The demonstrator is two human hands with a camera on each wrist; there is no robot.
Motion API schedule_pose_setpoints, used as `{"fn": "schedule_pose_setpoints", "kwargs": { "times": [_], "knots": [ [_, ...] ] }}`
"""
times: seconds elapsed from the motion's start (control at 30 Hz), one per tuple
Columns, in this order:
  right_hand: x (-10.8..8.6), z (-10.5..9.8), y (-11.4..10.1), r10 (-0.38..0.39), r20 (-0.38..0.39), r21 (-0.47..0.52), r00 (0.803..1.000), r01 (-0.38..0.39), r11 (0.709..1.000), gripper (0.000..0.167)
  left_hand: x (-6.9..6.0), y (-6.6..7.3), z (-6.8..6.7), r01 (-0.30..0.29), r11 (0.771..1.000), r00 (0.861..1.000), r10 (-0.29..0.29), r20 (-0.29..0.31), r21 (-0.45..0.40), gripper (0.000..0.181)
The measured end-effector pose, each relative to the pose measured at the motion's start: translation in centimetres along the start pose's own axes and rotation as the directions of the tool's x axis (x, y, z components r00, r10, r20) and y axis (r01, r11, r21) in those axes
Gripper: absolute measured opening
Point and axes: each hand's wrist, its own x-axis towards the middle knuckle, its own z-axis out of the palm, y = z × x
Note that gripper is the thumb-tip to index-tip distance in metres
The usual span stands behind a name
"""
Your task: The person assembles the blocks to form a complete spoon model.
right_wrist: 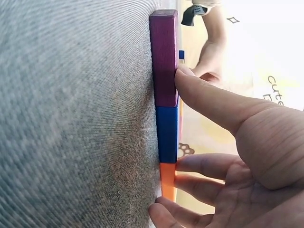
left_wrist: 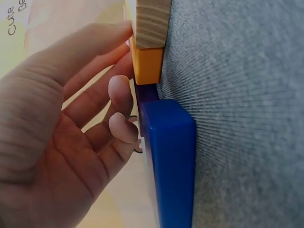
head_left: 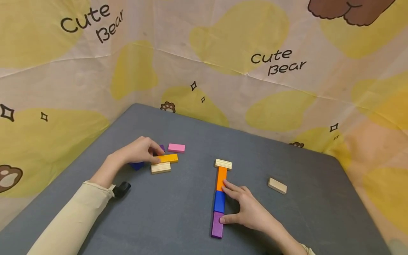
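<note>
My left hand (head_left: 137, 152) reaches to the yellow-orange block (head_left: 169, 158), its thumb and a finger pinching that block's left end. Against its near side lies a striped wooden block (head_left: 160, 168). A dark blue block (left_wrist: 172, 161) and a mostly hidden purple block (head_left: 162, 147) lie beneath and behind this hand. A row runs toward me: striped wooden crosspiece (head_left: 224, 164), orange block (head_left: 221, 177), blue block (head_left: 219, 202) and purple block (head_left: 217, 230). My right hand (head_left: 250, 210) spreads along its right side, thumb touching the purple block and fingertips on the orange one.
A pink block (head_left: 176, 148) lies beyond the yellow-orange one. To the right of the row is a plain wooden block (head_left: 277, 186). The grey table (head_left: 299, 219) ends at a printed cloth backdrop (head_left: 178, 63) behind and at the sides.
</note>
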Motion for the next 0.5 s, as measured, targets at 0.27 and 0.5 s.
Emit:
{"fn": "schedule_pose_setpoints", "kwargs": {
  "times": [0.27, 0.5],
  "knots": [
    [0.00, -0.07, 0.05, -0.012, 0.000, -0.007, 1.000, 0.012, 1.000, 0.093, -0.15, -0.30, -0.06, -0.020, 1.000, 1.000, 0.020, 0.013, -0.012, 0.028],
    [-0.02, -0.03, 0.12, -0.013, 0.001, -0.007, 1.000, 0.013, 1.000, 0.093, -0.34, -0.64, -0.25, -0.030, 1.000, 0.998, 0.030, 0.060, -0.001, 0.038]
  ]
}}
